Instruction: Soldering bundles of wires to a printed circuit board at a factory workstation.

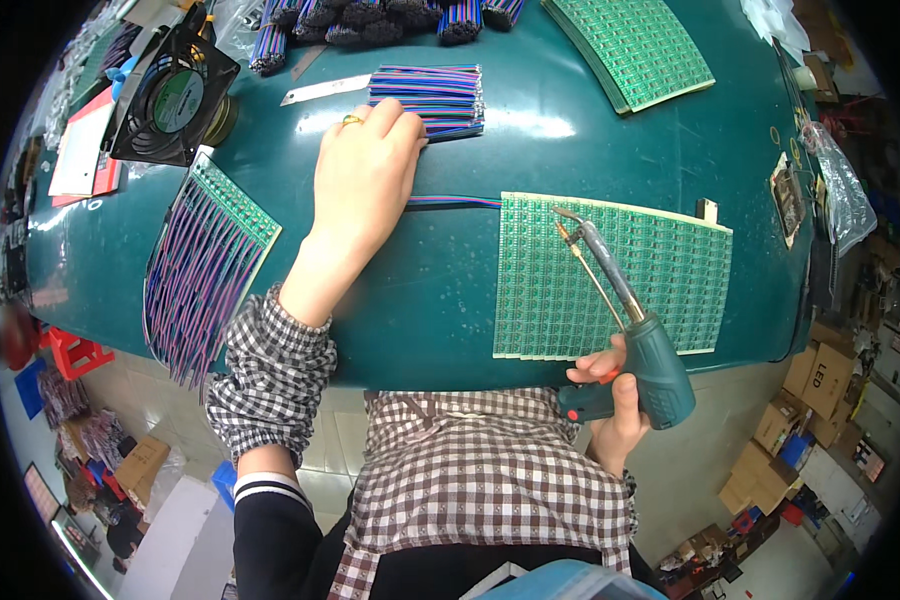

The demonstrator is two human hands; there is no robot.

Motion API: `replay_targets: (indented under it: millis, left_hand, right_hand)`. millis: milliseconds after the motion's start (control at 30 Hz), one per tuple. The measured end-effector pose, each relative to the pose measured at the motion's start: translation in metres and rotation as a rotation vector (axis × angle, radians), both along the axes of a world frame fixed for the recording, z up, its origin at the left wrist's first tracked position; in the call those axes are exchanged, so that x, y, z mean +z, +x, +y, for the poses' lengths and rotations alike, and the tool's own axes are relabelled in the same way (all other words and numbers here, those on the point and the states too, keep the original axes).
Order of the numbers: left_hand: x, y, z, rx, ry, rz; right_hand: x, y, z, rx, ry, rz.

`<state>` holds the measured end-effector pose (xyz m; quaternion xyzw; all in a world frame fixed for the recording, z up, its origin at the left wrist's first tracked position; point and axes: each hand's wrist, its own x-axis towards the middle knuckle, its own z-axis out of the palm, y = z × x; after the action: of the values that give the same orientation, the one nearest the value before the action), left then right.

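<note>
My right hand (618, 410) grips a green soldering gun (660, 375) with a metal tube and a thin solder feeder. The gun's tip lies over the upper left part of a green circuit board panel (610, 290). My left hand (370, 170), a ring on one finger, is curled at the near edge of a stack of multicoloured wires (435, 85); its fingertips are hidden. From beside that hand a flat multicoloured wire (458, 202) runs to the panel's upper left corner.
A board strip with wires attached (210, 260) lies at left, near a black fan (175, 90). Tied wire bundles (360, 20) fill the back. Stacked green panels (635, 50) lie back right. A metal ruler (322, 90) touches the wire stack. Clear plastic bags (840, 190) hang at right.
</note>
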<state>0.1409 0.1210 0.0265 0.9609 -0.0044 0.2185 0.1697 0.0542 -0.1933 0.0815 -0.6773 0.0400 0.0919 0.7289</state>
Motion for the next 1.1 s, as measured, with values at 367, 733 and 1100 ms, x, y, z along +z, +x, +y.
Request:
replay_targets:
  millis: [367,733,1100]
  left_hand:
    - [0.042,-0.06,-0.022,-0.078,-0.329,0.11]
    - [0.019,-0.049,-0.052,-0.143,-0.356,0.313]
    - [0.019,-0.057,-0.048,-0.175,-0.553,0.321]
  right_hand:
    - [0.0,0.002,-0.002,0.008,-0.019,-0.02]
    - [-0.002,0.002,-0.003,0.031,-0.029,-0.007]
    - [-0.002,0.001,-0.005,-0.022,0.001,0.058]
